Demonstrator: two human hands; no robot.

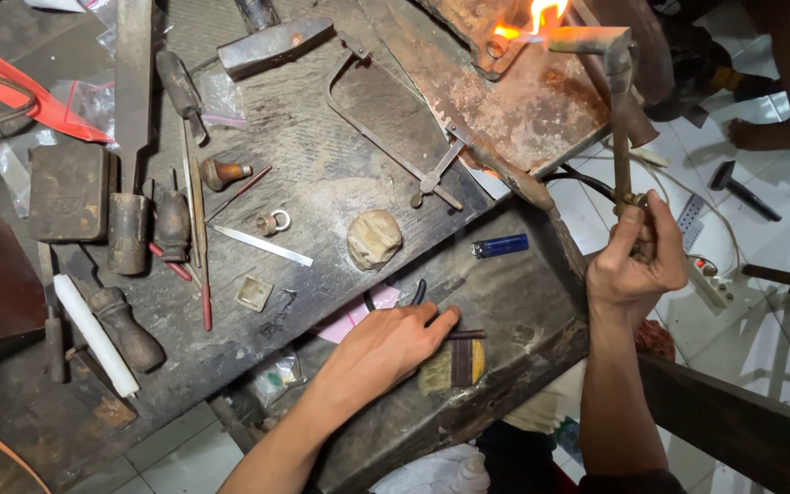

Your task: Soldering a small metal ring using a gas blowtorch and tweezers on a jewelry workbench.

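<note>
I take the blue lighter (499, 245) as my landmark on the dark, worn table (322, 174). My right hand (635, 261) sits just to the right of it, past the table's edge, with its grip pressed together around the lower stem of a metal torch (618, 119). The torch's long axis runs nearly straight up and away from that hand, well above the lighter, then bends left at the head, where an orange flame (528, 20) plays on a small piece lying on the rusty metal plate (541, 101). What that piece is, I cannot tell.

My left hand (395, 346) lies below and to the left of the lighter, flat on the table, fingers loosely spread and pinching nothing. Its fingertips (445, 320) touch or nearly touch a short dark bar, and a small brush (453, 364) sits just beside that hand, on the side away from the lighter.

Left of the lighter rests a rounded pale lump (374, 238); farther left a small ring (273, 222) and a thin steel blade (262, 245). Above the lump, a saw frame (386, 128) lies slantwise. The right hand is much the nearer to the flame.
</note>
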